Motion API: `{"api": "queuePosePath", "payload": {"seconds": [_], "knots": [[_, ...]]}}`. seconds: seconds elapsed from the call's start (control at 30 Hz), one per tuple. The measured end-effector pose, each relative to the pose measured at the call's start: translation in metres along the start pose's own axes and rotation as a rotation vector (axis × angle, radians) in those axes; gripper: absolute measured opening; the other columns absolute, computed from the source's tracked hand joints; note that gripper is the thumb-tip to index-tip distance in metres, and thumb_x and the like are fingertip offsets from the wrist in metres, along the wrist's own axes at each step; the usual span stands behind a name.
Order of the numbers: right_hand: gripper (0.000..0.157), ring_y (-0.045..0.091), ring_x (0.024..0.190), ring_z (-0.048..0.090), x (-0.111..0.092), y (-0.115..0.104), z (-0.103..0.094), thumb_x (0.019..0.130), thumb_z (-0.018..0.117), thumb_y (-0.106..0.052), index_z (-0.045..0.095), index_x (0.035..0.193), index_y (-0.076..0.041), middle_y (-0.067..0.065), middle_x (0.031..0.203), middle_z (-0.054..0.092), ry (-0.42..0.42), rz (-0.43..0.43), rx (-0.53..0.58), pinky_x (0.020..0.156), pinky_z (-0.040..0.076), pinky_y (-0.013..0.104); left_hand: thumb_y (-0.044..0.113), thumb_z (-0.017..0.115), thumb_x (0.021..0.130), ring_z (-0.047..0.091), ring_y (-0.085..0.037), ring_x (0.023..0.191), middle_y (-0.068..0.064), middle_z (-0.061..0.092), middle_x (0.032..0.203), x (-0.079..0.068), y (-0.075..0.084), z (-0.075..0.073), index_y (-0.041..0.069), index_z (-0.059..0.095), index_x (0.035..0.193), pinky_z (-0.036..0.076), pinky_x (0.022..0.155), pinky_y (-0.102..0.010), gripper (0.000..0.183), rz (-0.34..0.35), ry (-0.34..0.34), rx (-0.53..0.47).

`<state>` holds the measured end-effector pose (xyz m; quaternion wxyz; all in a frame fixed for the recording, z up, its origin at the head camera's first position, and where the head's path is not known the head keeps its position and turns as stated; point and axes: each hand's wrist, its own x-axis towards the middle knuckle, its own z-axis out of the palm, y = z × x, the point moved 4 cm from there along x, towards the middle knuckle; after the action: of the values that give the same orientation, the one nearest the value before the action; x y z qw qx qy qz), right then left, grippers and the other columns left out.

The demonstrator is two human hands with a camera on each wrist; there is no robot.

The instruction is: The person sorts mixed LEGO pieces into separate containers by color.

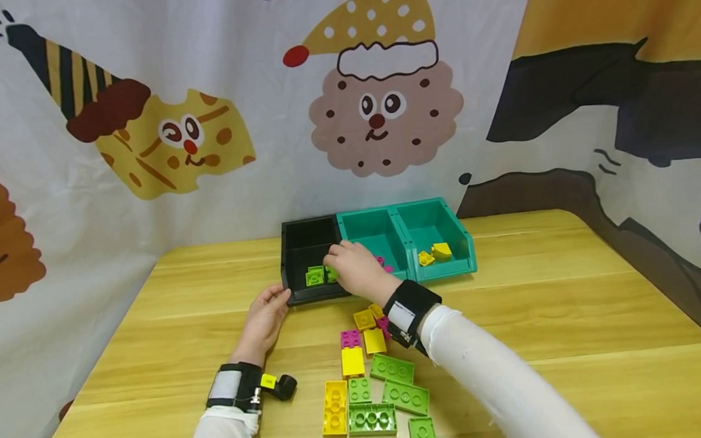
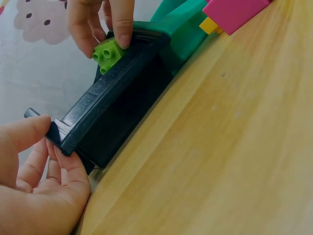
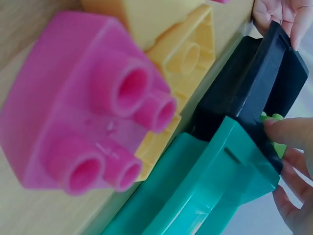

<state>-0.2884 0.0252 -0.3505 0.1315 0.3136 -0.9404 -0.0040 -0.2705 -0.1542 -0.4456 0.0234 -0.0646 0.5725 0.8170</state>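
Note:
My left hand (image 1: 265,321) holds the front left corner of the black bin (image 1: 310,232). In the left wrist view its thumb lies on the rim, with the fingers curled below. My right hand (image 1: 359,270) pinches a green toy brick (image 2: 108,54) just over the black bin's front wall, studs showing. Another green brick (image 1: 314,275) lies inside that bin. To the right, a teal bin (image 1: 367,220) contains pink pieces (image 1: 385,265), partly hidden by my right hand. The far right teal bin (image 1: 431,209) holds yellow bricks (image 1: 441,251).
Loose bricks lie on the wooden table (image 1: 531,308) in front of the bins: yellow ones (image 1: 352,363), a pink one (image 1: 350,339) and several green ones (image 1: 371,419). Behind the table hangs a cartoon-printed cloth (image 1: 273,130).

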Motion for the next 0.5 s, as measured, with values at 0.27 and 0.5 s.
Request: {"api": "queuePosePath", "payload": {"seconds": [0.27,0.5], "knots": [[0.027,0.020,0.098,0.056,0.0071,0.0023,0.0022,0.085,0.071,-0.021,0.065,0.111,-0.013,0.002,0.108,0.067,-0.019,0.024,-0.046,0.088,0.048,0.031,0.003,0.053,0.095,0.046,-0.006,0.076,0.006,0.049,0.087,0.0008,-0.0002,0.0000,0.012,0.054,0.096,0.040,0.073,-0.019,0.009,-0.015,0.007,-0.002],[0.023,0.020,0.103,0.055,0.0055,0.0032,0.0043,0.088,0.067,-0.019,0.066,0.110,-0.011,0.003,0.110,0.067,-0.004,0.022,-0.050,0.091,0.046,0.032,0.002,0.052,0.095,0.046,-0.005,0.074,0.006,0.049,0.086,0.0000,-0.0001,0.0002,0.013,0.054,0.095,0.040,0.071,-0.018,0.011,0.004,0.001,0.008]]}}
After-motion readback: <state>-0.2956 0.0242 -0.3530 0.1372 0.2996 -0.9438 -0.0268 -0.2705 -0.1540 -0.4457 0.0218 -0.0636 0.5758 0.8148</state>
